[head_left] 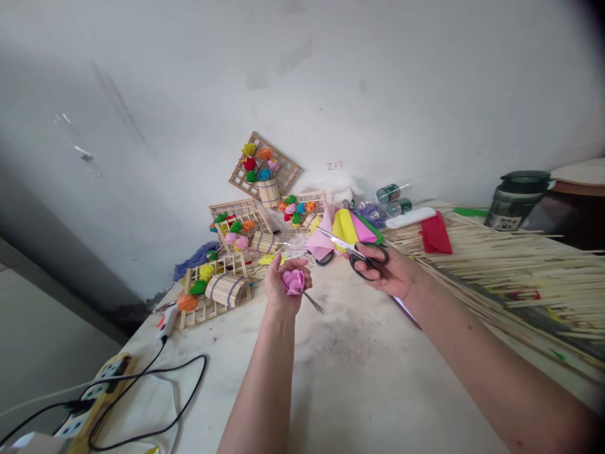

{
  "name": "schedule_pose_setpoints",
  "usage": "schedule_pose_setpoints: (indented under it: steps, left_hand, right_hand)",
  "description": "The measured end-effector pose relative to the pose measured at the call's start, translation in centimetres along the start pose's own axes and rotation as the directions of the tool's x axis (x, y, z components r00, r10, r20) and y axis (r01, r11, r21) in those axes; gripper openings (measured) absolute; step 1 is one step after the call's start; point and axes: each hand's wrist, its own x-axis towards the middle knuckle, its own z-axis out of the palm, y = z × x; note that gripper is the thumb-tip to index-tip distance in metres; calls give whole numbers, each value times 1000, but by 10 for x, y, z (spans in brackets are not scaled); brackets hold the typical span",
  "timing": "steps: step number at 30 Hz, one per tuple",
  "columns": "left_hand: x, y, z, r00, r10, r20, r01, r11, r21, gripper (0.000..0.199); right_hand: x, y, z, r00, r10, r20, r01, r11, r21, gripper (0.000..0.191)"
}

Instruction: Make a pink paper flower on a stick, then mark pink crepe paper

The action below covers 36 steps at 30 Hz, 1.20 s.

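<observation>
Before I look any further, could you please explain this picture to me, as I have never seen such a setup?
Of course. There is no machine here: these are a person's own bare hands, and the single picture comes from a camera worn on the head, looking forward and down.

The left hand holds a pink flower, its dark stem pointing down to the right. The right hand holds scissors, their blades pointing left.

On the pale table, frames with colourful flowers gather toward the back and left. Many thin sticks lie on the right, a yellow sheet is behind the hands, and a power strip sits at the lower left.
</observation>
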Motion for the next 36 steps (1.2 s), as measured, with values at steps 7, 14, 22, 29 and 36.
schedule_pose_setpoints:
  steps: [7, 14, 22, 29, 36]
  left_hand:
    - [-1, -17, 2, 990, 112, 87, -109, 994, -31, 46]
    - [2, -25, 4, 983, 136, 124, -137, 991, 4, 63]
    - [2, -6, -9, 958, 276, 78, -286, 908, 307, 45]
    - [-1, -6, -15, 944, 304, 126, -328, 829, 453, 39]
    - [8, -12, -26, 931, 343, 128, -359, 785, 504, 29]
  right_hand:
    - [-5, 2, 15, 998, -37, -51, 37, 999, -8, 16]
    - [-1, 5, 14, 993, -71, -97, 63, 995, -81, 17]
    - [-7, 2, 16, 986, -114, -122, 49, 896, -441, 23]
    - [-19, -5, 25, 997, -80, -13, 52, 760, -648, 26]
    - [-31, -12, 38, 997, -82, -17, 33, 574, -818, 30]
